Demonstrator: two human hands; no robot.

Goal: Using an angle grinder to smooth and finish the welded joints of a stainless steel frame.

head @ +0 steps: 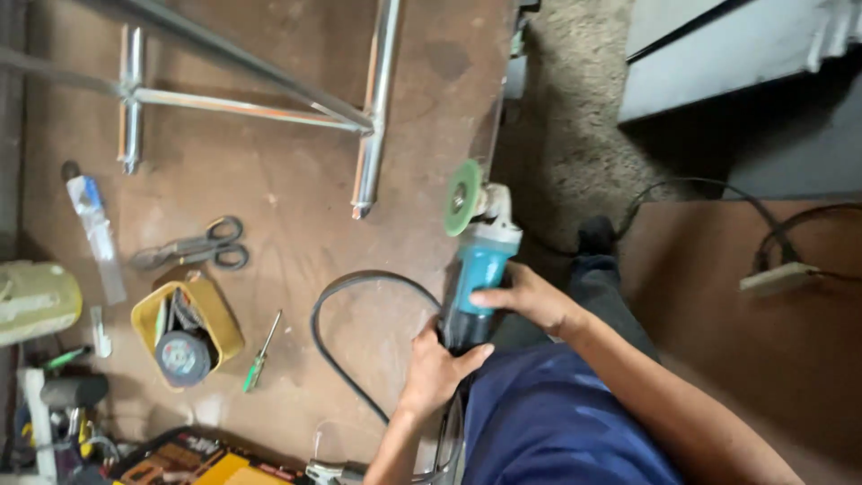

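At bench edge, both hands hold grinder (476, 260), disc end pointing away

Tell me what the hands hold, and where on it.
Both hands hold a teal angle grinder: the right hand around its body, the left hand at its rear end.

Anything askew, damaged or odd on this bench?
Nothing damaged or spilled. Both hands, left and right, grip a teal grinder at the bench edge; its green disc shows no guard. Its cord loops loosely over the bench near the screwdriver.
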